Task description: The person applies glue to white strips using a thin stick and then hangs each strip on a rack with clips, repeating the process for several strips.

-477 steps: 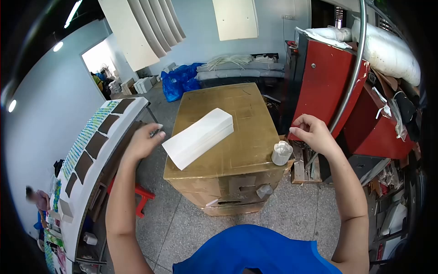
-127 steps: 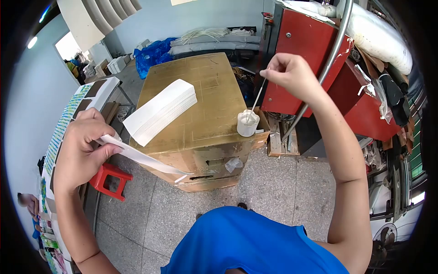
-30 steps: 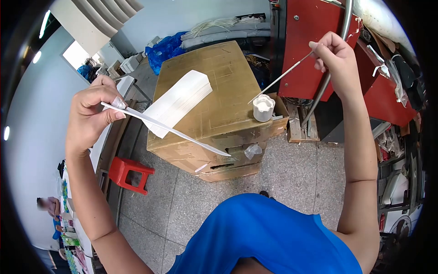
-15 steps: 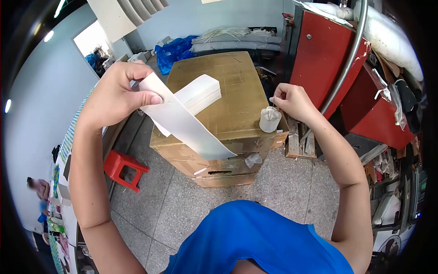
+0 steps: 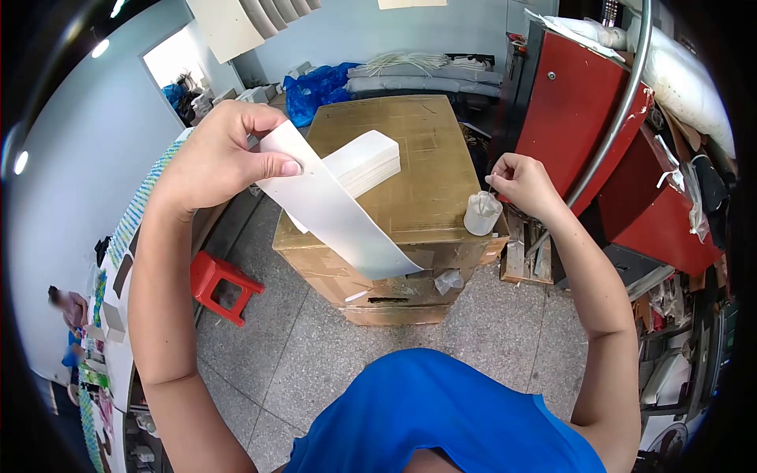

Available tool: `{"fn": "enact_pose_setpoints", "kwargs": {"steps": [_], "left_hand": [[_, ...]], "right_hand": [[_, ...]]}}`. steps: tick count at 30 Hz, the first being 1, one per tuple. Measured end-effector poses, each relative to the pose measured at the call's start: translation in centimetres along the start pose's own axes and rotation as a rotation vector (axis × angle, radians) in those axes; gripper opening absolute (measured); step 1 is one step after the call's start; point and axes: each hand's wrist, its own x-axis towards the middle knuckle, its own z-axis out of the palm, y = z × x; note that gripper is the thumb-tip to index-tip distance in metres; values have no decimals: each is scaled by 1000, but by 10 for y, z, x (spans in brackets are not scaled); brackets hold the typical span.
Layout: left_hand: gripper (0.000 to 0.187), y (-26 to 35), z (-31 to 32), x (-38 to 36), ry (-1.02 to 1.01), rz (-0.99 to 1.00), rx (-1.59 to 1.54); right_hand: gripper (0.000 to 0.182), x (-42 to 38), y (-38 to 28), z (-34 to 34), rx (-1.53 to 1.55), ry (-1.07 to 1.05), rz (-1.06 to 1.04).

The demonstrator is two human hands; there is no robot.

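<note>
A long white paper strip (image 5: pixel 347 213) hangs at a slant from my left hand (image 5: pixel 229 154), pinched at its top end between thumb and fingers. Behind it, a stack of similar white strips (image 5: pixel 374 162) lies on a large cardboard box (image 5: pixel 430 118). At the box's right front corner stands a small white cup (image 5: pixel 482 214). Just above its mouth, my right hand (image 5: pixel 520 180) has thumb and forefinger pinched on a thin stick, mostly hidden by the fingers and cup.
A red plastic stool (image 5: pixel 225 288) stands on the floor left of the box. Red metal cabinets (image 5: pixel 560 110) and a curved metal pipe rise at the right. Blue plastic bags (image 5: pixel 315 96) and wrapped rolls lie at the back wall. A person (image 5: pixel 71 311) is far left, beside a long table.
The whole view has shifted slightly, so the box and both hands appear further right. My left hand still holds the strip, and my right hand stays over the cup.
</note>
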Motion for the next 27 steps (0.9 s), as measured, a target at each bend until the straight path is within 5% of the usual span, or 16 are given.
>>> {"fn": "enact_pose_setpoints", "kwargs": {"steps": [27], "left_hand": [[26,-24,-15,-61,298,-51,-151]], "right_hand": [[24,-6,-27,-35,-79,106,-32]]}}
